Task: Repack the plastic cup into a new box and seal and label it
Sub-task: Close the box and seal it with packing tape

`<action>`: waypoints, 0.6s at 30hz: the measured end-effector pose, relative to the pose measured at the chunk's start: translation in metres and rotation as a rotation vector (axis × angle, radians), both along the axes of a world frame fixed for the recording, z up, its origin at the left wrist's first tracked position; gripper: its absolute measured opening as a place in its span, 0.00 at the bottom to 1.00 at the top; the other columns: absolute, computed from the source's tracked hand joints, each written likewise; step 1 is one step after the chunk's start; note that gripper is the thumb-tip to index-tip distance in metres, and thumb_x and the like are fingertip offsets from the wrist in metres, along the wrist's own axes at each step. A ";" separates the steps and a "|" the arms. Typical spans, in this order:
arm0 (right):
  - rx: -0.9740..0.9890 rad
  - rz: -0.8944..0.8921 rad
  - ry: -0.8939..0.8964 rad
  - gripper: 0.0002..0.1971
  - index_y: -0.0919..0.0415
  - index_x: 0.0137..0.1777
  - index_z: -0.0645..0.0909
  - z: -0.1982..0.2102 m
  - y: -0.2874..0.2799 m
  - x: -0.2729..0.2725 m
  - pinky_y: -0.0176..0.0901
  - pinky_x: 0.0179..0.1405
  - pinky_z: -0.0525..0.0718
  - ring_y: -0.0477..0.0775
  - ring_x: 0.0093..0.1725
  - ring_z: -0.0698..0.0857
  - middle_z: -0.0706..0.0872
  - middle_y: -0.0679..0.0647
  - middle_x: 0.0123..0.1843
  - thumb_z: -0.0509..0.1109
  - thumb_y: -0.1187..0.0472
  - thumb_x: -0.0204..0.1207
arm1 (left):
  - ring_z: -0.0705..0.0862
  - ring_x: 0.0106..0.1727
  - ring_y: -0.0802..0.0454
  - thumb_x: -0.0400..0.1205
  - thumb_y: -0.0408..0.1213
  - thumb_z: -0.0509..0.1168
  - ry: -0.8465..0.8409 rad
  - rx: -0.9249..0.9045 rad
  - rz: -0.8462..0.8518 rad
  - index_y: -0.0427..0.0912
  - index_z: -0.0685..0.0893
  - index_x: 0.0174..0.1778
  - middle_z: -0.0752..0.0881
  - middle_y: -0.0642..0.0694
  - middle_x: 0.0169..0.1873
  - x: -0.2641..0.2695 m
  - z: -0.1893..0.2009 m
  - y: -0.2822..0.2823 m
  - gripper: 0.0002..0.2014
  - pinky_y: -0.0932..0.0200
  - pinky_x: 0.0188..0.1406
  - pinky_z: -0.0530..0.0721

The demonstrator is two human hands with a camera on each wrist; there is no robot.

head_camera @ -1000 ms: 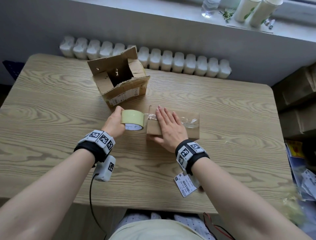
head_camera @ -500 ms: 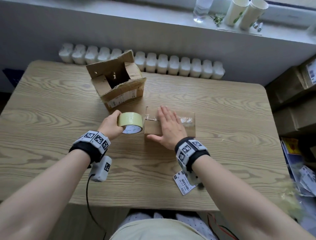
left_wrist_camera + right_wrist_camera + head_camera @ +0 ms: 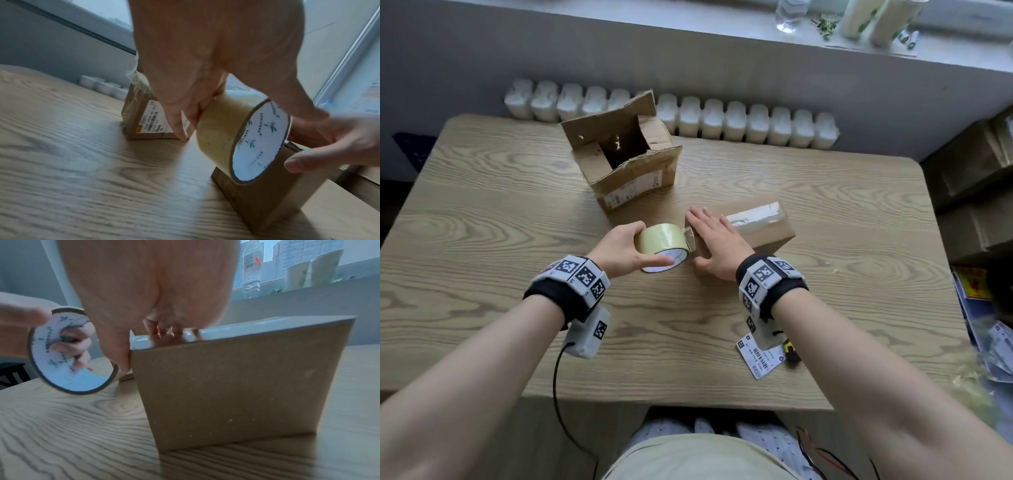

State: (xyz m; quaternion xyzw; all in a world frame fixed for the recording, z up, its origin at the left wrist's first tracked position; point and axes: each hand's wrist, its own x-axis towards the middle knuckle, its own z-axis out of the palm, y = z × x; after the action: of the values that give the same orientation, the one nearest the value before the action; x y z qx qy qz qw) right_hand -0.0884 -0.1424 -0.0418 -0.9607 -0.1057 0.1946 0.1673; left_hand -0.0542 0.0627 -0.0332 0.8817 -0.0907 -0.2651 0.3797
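Note:
A small closed brown box [image 3: 760, 226] lies at the table's middle, a strip of clear tape along its top. My right hand [image 3: 717, 240] presses flat on the box's left end, fingers straight, thumb down its near side [image 3: 121, 356]. My left hand [image 3: 619, 248] grips a yellowish tape roll [image 3: 662, 241] held against the box's left end; its fingers pass through the white core [image 3: 69, 345]. In the left wrist view the tape roll [image 3: 242, 138] hangs over the box's corner [image 3: 257, 203]. The plastic cup is not visible.
An old torn box [image 3: 625, 157] stands open behind the roll, a shipping label on its front. A loose label [image 3: 758, 354] and a small yellow-black tool [image 3: 791, 353] lie near the table's front edge. Cups and a bottle [image 3: 787, 13] stand on the windowsill. Cartons [image 3: 976, 185] sit to the right.
The closed box has turned, its right end now swung farther back. My left hand has brought the tape roll lower and closer to the box's left end. My right hand stays pressed on top.

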 end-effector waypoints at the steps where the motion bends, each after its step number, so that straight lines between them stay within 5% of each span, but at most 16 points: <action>1: -0.010 0.004 0.003 0.44 0.53 0.84 0.43 0.000 -0.005 -0.001 0.45 0.82 0.39 0.47 0.84 0.42 0.44 0.48 0.85 0.68 0.61 0.75 | 0.73 0.30 0.54 0.68 0.53 0.76 0.016 -0.028 0.008 0.43 0.73 0.33 0.76 0.50 0.28 -0.002 -0.002 -0.004 0.21 0.58 0.32 0.71; 4: -0.047 0.010 0.011 0.44 0.51 0.84 0.42 0.002 -0.018 -0.006 0.46 0.81 0.38 0.48 0.84 0.41 0.42 0.48 0.85 0.64 0.68 0.73 | 0.69 0.30 0.54 0.80 0.55 0.64 0.044 -0.096 -0.007 0.43 0.72 0.31 0.72 0.52 0.27 -0.009 -0.006 -0.018 0.20 0.58 0.31 0.67; 7: -0.105 0.044 0.012 0.46 0.48 0.83 0.42 0.003 -0.032 -0.008 0.48 0.81 0.40 0.50 0.84 0.42 0.42 0.48 0.85 0.63 0.73 0.72 | 0.69 0.28 0.59 0.81 0.51 0.62 0.043 -0.206 -0.017 0.49 0.72 0.27 0.72 0.56 0.25 -0.021 -0.009 -0.036 0.17 0.63 0.30 0.66; 14: -0.257 0.230 -0.061 0.46 0.45 0.83 0.47 0.005 -0.058 0.007 0.49 0.80 0.58 0.56 0.83 0.52 0.52 0.54 0.84 0.72 0.63 0.71 | 0.77 0.31 0.71 0.82 0.38 0.64 0.078 -0.390 0.081 0.47 0.82 0.41 0.81 0.57 0.32 -0.054 -0.020 -0.078 0.05 0.75 0.33 0.72; 18: -0.300 0.316 -0.043 0.46 0.43 0.83 0.47 0.010 -0.074 0.011 0.52 0.81 0.57 0.58 0.83 0.51 0.52 0.55 0.84 0.69 0.68 0.71 | 0.76 0.36 0.57 0.77 0.51 0.65 0.053 -0.416 0.132 0.38 0.85 0.48 0.82 0.47 0.36 -0.070 -0.029 -0.095 0.18 0.60 0.39 0.75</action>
State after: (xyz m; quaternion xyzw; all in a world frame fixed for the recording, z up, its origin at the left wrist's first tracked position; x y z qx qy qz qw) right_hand -0.0771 -0.2166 -0.0318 -0.9503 -0.2284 0.2114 -0.0124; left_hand -0.1238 -0.0326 -0.0624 0.7811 -0.0752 -0.2384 0.5721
